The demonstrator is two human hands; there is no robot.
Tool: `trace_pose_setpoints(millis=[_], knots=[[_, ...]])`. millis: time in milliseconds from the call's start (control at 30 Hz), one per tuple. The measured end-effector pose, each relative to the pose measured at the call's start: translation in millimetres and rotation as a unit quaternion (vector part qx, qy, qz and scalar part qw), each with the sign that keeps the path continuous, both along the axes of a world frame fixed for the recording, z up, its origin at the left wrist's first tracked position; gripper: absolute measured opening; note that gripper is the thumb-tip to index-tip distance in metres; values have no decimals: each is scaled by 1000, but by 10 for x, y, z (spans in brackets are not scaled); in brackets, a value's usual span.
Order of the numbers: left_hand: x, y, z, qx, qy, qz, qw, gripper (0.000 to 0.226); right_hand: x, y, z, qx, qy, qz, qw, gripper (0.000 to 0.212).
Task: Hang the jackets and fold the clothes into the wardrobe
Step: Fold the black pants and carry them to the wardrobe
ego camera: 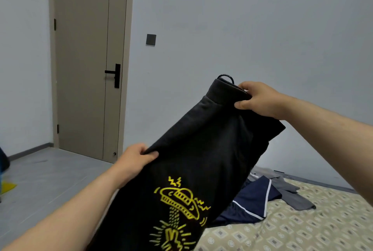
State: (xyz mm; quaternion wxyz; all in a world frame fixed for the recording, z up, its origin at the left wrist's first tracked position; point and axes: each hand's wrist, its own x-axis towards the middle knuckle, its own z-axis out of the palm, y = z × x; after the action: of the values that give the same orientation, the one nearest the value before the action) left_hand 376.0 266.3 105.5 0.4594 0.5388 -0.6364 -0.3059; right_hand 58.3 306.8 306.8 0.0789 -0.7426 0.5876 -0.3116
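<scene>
Left hand (pixel 137 157): the lower edge of the garment is pinched between thumb and curled fingers.
Black fabric garment with yellow printed drawing (pixel 201 150): held aloft on a slant before the bed, stretched between both hands.
Right hand (pixel 257 99): its ribbed top band is gripped, higher up.
Navy garment with white stripe (pixel 254 200): left crumpled on the beige patterned bed cover (pixel 302 228).
Grey garment (pixel 292 192): laid just beyond, touching it.
Beige closed door (pixel 84 59): set in the far wall, left.

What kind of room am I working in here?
Most likely a bedroom: a bed with a patterned cover, strewn with clothes such as a navy garment, plus a closed beige door and a wall switch.
</scene>
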Motion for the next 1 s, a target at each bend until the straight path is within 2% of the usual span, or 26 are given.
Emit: trace_pose_setpoints(millis=[167, 300, 433, 567, 700, 767, 833, 900, 933, 1000], knots=[[479, 4, 246, 9, -105, 23, 994, 35, 14, -30, -340, 48, -40, 13, 998, 9], [676, -80, 46, 38, -168, 27, 985, 43, -35, -144, -970, 105, -83, 0, 991, 10], [727, -305, -340, 62, -246, 20, 967, 46, -84, -167, -1893, 181, -202, -11, 962, 11], [595, -600, -830, 105, -356, -21, 929, 34, -156, -104, -2966, 258, -267, -48, 927, 16], [339, -957, -1505, 141, -423, -69, 892, 25, -295, -35, -3777, 305, -344, -109, 881, 14], [137, -1030, -1742, 130, -443, -69, 885, 19, -410, -41, -4003, 309, -360, -138, 869, 16], [-64, -1062, -1915, 64, -477, -48, 875, 13, -549, -111, -4120, 302, -371, -165, 862, 20], [-334, -1017, -2102, -29, -497, -39, 866, 43, -754, -165, -4183, 292, -378, -192, 857, 20], [-483, -929, -2203, -45, -493, -60, 867, 59, -864, -176, -4218, 290, -378, -206, 855, 20], [-740, -631, -2437, -54, -496, -137, 856, 76, -1048, -177, -4299, 296, -375, -231, 848, 22]])
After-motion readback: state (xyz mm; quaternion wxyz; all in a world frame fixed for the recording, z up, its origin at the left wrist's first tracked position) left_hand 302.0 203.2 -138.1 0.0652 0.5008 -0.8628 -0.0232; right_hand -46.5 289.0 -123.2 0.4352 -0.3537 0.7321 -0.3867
